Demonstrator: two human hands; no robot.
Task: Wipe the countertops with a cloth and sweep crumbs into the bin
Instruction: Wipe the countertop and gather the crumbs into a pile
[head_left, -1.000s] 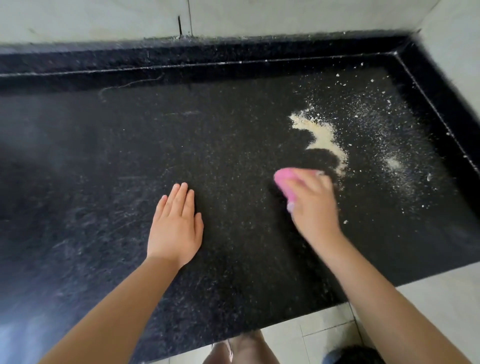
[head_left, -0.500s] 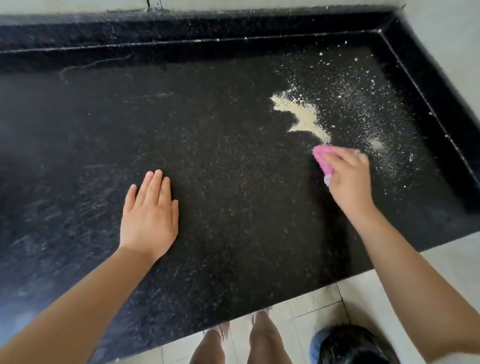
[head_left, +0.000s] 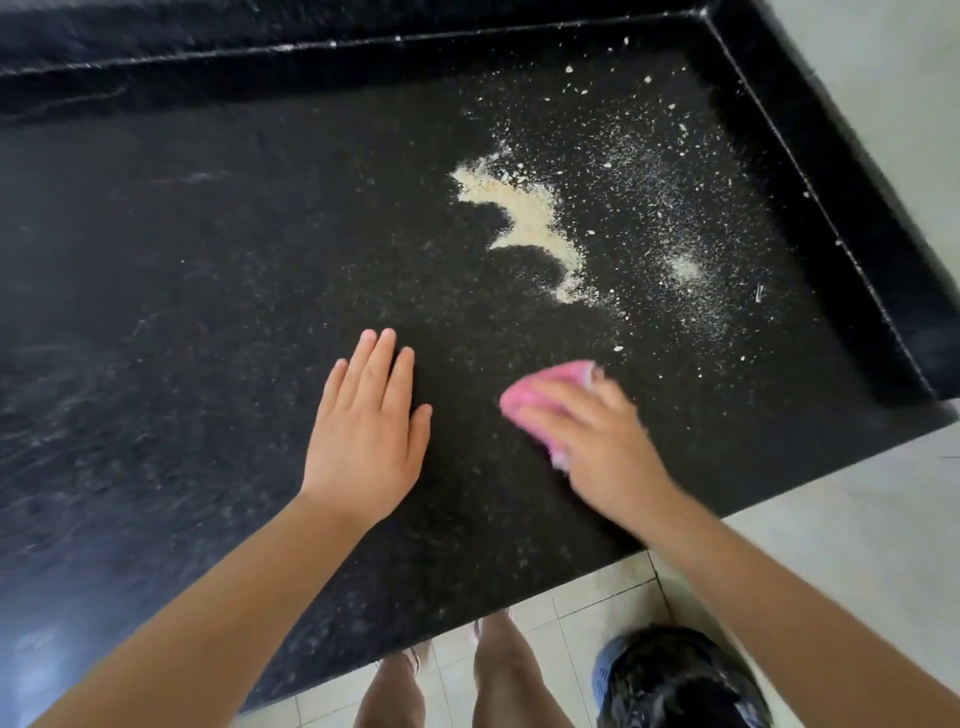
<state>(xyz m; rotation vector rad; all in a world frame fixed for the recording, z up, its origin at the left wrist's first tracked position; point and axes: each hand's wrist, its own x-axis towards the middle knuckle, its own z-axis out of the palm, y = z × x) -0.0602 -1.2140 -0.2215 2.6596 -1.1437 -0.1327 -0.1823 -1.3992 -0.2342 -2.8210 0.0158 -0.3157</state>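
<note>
Right hand (head_left: 597, 441) fingers grip the cloth (head_left: 540, 389); left hand (head_left: 366, 436) lies flat. A hasty swipe could fling crumbs (head_left: 535, 218) past the bin (head_left: 675, 680).

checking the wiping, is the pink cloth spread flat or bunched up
Bunched up: the pink cloth shows as a small wad under the right hand.

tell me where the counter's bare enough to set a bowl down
Bare stone lies left of the left hand, out to the countertop back lip. Crowded: the crumbs and scatter fill the right rear corner. The right hand and pink cloth take the front right.
</note>
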